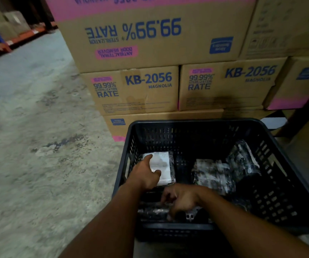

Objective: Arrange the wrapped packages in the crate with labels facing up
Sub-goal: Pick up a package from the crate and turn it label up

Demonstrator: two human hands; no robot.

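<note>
A black slotted plastic crate (pixel 196 122) stands on the floor in front of me. In its left half lies a wrapped package with a white label facing up (pixel 164 164); my left hand (pixel 146 175) rests on its left edge, thumb and forefinger spread across it. My right hand (pixel 180 201) is lower, at the near side, fingers curled on a dark wrapped package (pixel 153 211). Two more dark shiny wrapped packages sit at the right: one flat (pixel 212 175), one tilted against the right wall (pixel 243 161).
Stacked cardboard boxes marked KB-2056 (pixel 148 79) rise right behind the crate and to its right. Bare concrete floor (pixel 38 127) spreads to the left. Orange and blue shelf racking (pixel 6 43) stands at the far left.
</note>
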